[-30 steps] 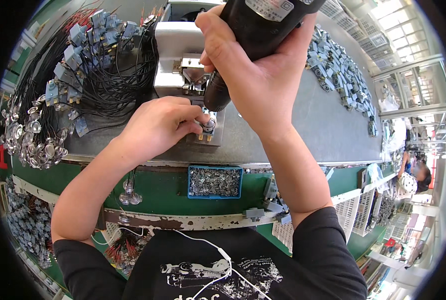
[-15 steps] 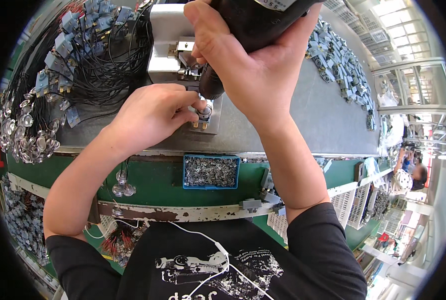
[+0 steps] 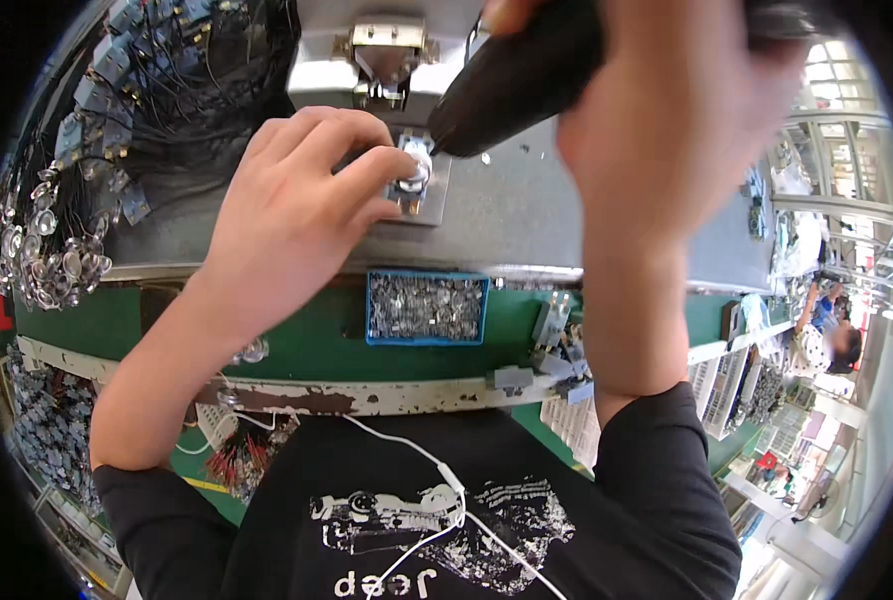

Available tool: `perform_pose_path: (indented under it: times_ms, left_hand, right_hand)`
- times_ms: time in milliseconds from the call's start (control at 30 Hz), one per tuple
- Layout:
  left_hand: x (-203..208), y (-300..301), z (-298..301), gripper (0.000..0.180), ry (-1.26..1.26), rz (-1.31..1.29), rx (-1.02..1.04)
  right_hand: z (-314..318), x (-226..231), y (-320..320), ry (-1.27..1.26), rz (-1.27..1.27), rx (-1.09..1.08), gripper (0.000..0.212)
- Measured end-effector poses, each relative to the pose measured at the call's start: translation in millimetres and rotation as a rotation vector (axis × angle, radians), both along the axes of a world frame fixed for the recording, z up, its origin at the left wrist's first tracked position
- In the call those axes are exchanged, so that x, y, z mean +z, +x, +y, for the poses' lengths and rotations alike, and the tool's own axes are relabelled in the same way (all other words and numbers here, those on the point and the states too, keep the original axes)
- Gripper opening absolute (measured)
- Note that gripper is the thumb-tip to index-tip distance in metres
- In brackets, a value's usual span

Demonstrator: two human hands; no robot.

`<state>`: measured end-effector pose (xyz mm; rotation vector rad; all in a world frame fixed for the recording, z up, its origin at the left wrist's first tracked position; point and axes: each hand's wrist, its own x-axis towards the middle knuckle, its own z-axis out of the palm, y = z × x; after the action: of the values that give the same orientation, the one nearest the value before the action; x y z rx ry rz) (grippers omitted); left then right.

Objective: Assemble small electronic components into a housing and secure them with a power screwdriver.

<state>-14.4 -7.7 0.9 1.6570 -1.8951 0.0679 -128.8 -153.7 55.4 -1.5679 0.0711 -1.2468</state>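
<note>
My right hand point(image 3: 657, 130), blurred by motion, is wrapped around a black power screwdriver point(image 3: 517, 85). The tool's tapered nose points down and left, just above and right of a small round silvery part with brass terminals point(image 3: 415, 182). That part sits on a metal fixture plate point(image 3: 431, 213). My left hand point(image 3: 312, 185) bends over the plate from the left, its thumb and a fingertip at the part's left side. How firmly they grip it is partly hidden. Behind the plate stands a metal clamp point(image 3: 387, 50) on a white block.
A blue tray point(image 3: 427, 343) of small metal pieces stands below the bench edge. Grey switch-like parts with black cables point(image 3: 97, 95) and round shiny parts point(image 3: 47, 255) heap up at left. More grey parts point(image 3: 557, 345) lie right of the tray. Another person point(image 3: 832, 335) is far right.
My right hand has swung the screwdriver up and right, off the part. My left hand stays at the part, its fingers slightly looser. The view has shifted, showing more of the clamp.
</note>
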Motion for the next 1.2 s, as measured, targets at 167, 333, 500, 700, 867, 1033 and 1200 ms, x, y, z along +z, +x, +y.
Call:
perform_pose_path:
  times_ms: [167,333,500,700,867,1033,1200]
  left_hand:
    - [-25,-35,26,0.010,0.353,-0.137,-0.325]
    - [-40,-47,28,0.009,0.342,-0.250,-0.369]
    - [-41,-49,35,0.010,0.343,-0.120,-0.343]
    - [-44,-49,32,0.012,0.415,-0.055,-0.421]
    - [-41,-51,24,0.006,0.409,0.014,-0.465]
    - [-43,-47,26,0.008,0.420,0.088,-0.491]
    - [-42,-50,27,0.009,0.456,0.124,-0.484]
  right_hand:
    - [-22,-14,14,-0.005,-0.094,-0.004,0.063]
    - [-15,2,-7,-0.082,-0.233,0.027,0.063]
    - [-33,8,37,-0.167,-0.397,0.047,0.063]
    - [11,21,65,0.051,-0.236,-0.054,0.064]
    - [28,24,69,0.015,-0.213,-0.126,0.078]
    - [8,36,64,-0.276,0.085,-0.119,0.081]
    - [-10,28,93,-0.482,-0.390,-0.243,0.082]
